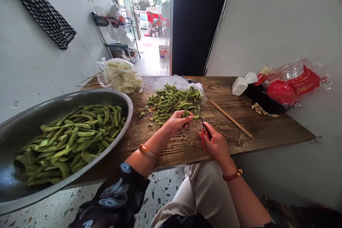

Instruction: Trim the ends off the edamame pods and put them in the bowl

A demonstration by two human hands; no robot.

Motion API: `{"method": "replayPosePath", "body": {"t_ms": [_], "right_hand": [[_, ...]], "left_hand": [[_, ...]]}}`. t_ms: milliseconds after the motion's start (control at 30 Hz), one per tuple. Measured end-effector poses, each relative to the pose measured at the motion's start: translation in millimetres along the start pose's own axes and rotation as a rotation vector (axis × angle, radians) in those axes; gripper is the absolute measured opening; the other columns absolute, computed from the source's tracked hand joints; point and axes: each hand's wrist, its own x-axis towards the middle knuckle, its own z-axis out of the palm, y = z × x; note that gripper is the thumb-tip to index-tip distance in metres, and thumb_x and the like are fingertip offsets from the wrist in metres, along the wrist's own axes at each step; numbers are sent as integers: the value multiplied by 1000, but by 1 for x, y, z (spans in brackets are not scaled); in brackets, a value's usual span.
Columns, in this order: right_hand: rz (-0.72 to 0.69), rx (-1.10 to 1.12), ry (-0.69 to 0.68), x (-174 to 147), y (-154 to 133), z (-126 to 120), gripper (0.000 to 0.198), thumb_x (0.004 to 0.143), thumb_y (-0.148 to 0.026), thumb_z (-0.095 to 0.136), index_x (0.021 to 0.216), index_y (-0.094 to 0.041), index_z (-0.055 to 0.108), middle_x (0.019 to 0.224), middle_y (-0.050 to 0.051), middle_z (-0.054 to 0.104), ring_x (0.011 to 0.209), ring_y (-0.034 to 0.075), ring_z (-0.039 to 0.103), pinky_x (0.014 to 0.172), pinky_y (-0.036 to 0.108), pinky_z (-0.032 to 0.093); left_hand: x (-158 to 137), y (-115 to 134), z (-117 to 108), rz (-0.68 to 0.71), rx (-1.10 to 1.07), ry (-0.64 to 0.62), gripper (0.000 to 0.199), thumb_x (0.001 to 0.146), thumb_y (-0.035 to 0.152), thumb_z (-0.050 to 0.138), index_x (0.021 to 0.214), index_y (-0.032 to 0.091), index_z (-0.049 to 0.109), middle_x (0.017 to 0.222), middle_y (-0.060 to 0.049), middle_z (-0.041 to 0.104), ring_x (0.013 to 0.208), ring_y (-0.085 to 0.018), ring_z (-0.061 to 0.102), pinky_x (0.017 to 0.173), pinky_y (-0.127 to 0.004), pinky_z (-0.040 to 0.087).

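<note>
Between the fingers of my left hand (pixel 176 123) are green edamame pods (pixel 196 118), one sticking out to the right. My right hand (pixel 216 143) is closed round the red handles of a pair of scissors (pixel 204 136), whose blades point up and away and meet the end of that pod. Just beyond my hands, a heap of edamame pods (pixel 171 102) spreads from a clear plastic bag (pixel 199 87). To my left a large steel bowl (pixel 127 114) holds many more pods.
The wooden table (pixel 224 128) carries thin wooden skewers (pixel 231 119), peanuts (pixel 263 109), a white box (pixel 239 86), red packaging (pixel 294 85) and a bag of pale food (pixel 123 74). Pod scraps lie near my hands. Behind are a shelf cart (pixel 120 45) and an open doorway.
</note>
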Motion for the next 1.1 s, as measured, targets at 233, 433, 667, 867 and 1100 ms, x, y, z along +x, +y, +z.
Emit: {"method": "replayPosePath", "body": {"t_ms": [233,433,667,867,1100], "right_hand": [[-53,-108,-2,-1,-1,-1,52,93,-49,41,132,-17,54,88,6,73,74,20,67,67,28,48],[-66,-179,-30,-2,-3,-1,48,94,-46,41,131,-19,54,103,9,73,83,22,69,67,28,49],[-7,-49,14,0,8,3,47,92,-44,44,131,-19,52,102,8,73,87,21,70,74,29,52],[-12,-68,15,-1,5,1,48,92,-45,43,131,-19,52,106,9,73,88,22,70,72,30,52],[-26,-77,20,-1,4,1,47,92,-45,44,130,-19,54,105,8,73,86,21,70,71,29,52]], "left_hand": [[0,2,-2,28,36,28,35,66,40,74,82,13,59,55,5,50,41,-3,37,38,-17,21],[-1,6,-3,89,46,84,29,71,38,70,79,12,60,55,5,48,40,-2,35,38,-17,20],[5,12,-20,117,-195,270,25,75,33,68,77,16,51,58,4,51,43,-5,47,37,-15,30],[3,20,-34,158,-272,265,23,73,24,68,81,16,47,69,0,60,61,-14,65,60,-29,55],[8,16,-46,136,504,288,14,80,31,57,78,17,58,51,4,50,45,-10,49,50,-22,39]]}}
